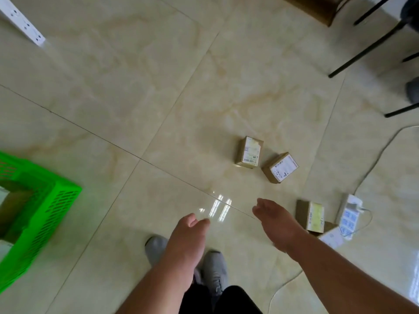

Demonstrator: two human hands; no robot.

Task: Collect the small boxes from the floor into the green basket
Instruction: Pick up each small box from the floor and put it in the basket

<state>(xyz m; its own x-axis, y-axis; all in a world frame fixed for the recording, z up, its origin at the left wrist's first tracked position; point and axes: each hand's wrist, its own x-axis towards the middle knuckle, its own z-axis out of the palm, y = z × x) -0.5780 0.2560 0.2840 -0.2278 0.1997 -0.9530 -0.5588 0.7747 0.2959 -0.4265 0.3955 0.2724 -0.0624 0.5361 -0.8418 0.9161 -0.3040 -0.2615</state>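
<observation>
Small brown cardboard boxes with white labels lie on the tiled floor. One box point(249, 152) stands at centre right, a second box point(280, 168) lies tilted beside it. A third box point(311, 214) with a yellowish label lies lower right, just beyond my right hand point(275, 220), and a fourth box point(330, 234) is partly hidden behind my forearm. The green slatted basket point(52, 214) sits at the left edge with brown boxes inside. My left hand point(187, 236) hangs empty over the floor with loosely curled fingers. My right hand is open and empty.
A white power strip point(349, 215) with a cable lies beside the lower right boxes. Black chair legs point(365, 48) stand at the upper right. A white perforated post point(22, 23) is at the upper left. My grey shoes point(213, 268) are below my hands.
</observation>
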